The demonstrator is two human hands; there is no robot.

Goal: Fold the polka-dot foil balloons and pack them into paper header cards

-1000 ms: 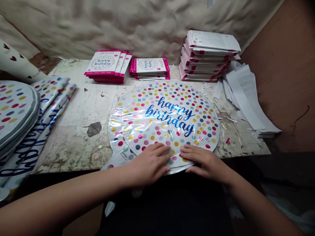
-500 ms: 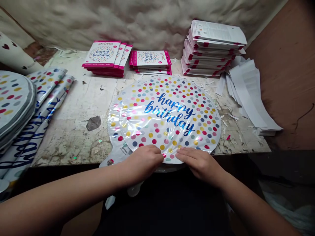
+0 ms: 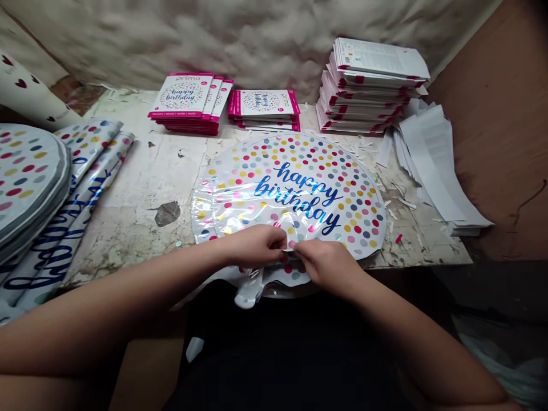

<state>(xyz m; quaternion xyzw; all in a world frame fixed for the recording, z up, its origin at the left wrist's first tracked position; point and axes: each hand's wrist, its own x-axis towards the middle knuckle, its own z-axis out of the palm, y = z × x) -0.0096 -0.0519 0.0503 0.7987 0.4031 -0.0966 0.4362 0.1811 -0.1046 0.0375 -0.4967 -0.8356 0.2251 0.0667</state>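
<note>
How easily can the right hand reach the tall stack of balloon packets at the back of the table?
Probably easily, once it lets go: the right hand pinches the foil balloon, which lies flat, so nothing tall stands before the stack of balloon packets.

This is a small, cramped packing workshop. The counter (image 3: 128, 228) is a worn, chipped slab, stained and littered with paper scraps. Printed balloon packets (image 3: 184, 97) stand in neat stacks on it, with a taller pile of packets (image 3: 368, 85) beside them and loose white paper strips (image 3: 432, 165) heaped nearby. Foil balloons (image 3: 29, 182) lie in a pile — and the walls are only rumpled off-white cloth (image 3: 214, 40) and bare brown board (image 3: 496, 142).
</note>
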